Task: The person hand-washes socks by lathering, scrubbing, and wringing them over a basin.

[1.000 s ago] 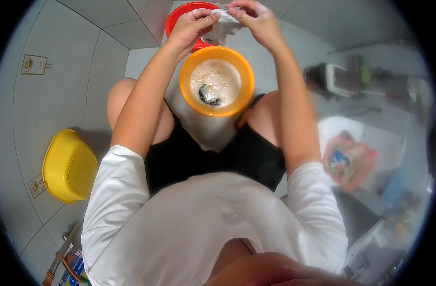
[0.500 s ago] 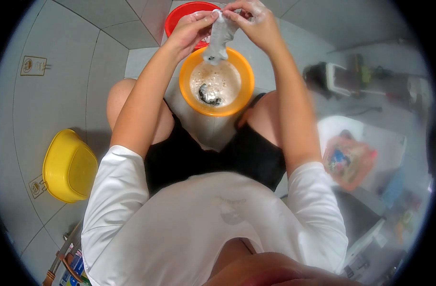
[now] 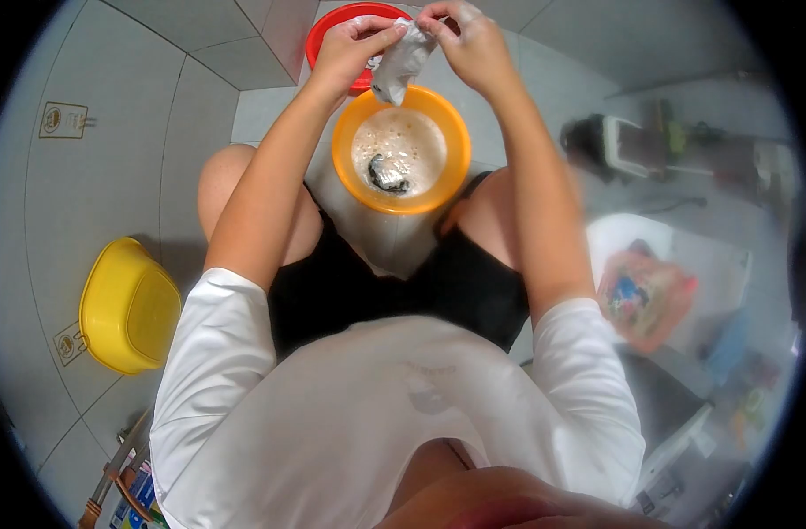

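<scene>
A wet whitish sock [image 3: 405,58] hangs between my two hands, its lower end over the far rim of the orange basin. My left hand [image 3: 357,46] pinches its upper left edge between thumb and fingers. On the other side, my right hand [image 3: 466,42] is closed on its upper right edge. Below, the orange basin [image 3: 340,159] stands on the floor between my knees and holds cloudy, foamy water. Something dark [image 3: 387,176] shows at the water's surface; its kind is unclear. Partly behind my left hand sits a red basin [image 3: 319,40] with something whitish in it.
At the left, a yellow basin [image 3: 128,309] hangs against the tiled wall by a hook [image 3: 69,344]. A pinkish plastic bag [image 3: 650,300] lies in a white container [image 3: 628,231] at the right. Blurred household items stand further right.
The sock's lower end has risen and swung slightly left, and the sock looks more bunched. Both hands keep their grip and have shifted only a little.
</scene>
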{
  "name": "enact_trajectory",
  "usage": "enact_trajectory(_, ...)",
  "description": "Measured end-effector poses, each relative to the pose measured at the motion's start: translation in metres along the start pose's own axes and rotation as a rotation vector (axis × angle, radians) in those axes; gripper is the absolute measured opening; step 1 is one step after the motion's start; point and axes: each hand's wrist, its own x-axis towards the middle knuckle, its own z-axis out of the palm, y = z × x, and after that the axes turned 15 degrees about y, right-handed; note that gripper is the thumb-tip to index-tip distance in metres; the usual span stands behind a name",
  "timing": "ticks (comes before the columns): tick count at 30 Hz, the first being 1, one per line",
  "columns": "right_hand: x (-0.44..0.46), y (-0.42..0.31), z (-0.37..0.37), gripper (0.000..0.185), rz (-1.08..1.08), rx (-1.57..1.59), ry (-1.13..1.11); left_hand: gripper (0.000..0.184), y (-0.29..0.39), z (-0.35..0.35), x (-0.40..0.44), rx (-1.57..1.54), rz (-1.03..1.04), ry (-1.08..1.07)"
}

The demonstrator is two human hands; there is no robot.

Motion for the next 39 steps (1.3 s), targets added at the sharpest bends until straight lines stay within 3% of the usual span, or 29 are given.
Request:
enact_trajectory(5,0.002,0.015,0.006,0.025,-0.118,0.012,0.073,0.032,-0.009,0.0,0.007,-0.119,-0.061,0.037)
enact_trajectory(7,-0.001,0.009,0.006,0.027,0.162,0.197,-0.024,0.033,-0.009,-0.001,0.009,-0.196,-0.082,0.026)
enact_trajectory(11,-0.003,0.021,0.014,0.029,0.108,0.29,-0.152,0.03,0.008,0.002,0.001,-0.27,-0.142,0.013)
enact_trajectory(14,-0.004,0.031,0.021,0.03,0.254,0.302,-0.16,0.034,0.002,0.001,0.006,-0.319,-0.17,-0.018)
enact_trajectory(18,0.0,0.026,0.017,0.031,0.209,0.352,-0.093,0.035,-0.004,0.0,0.006,-0.271,-0.13,0.0)
enact_trajectory(20,-0.001,0.016,0.014,0.032,0.181,0.365,-0.097,0.032,-0.003,0.003,0.001,-0.026,0.029,-0.048)
enact_trajectory(22,-0.003,0.009,0.016,0.032,0.196,0.502,-0.118,0.032,-0.004,0.003,0.001,-0.086,-0.011,-0.007)
enact_trajectory(32,0.005,0.016,0.009,0.03,0.187,0.356,-0.147,0.021,-0.009,-0.006,0.011,-0.386,-0.204,0.105)
enact_trajectory(35,0.001,0.023,0.015,0.037,0.201,0.273,-0.235,0.021,0.002,0.005,0.002,-0.393,-0.174,0.15)
enact_trajectory(39,0.0,0.021,0.018,0.029,0.301,0.387,-0.167,0.023,-0.011,-0.002,0.011,-0.282,-0.045,0.121)
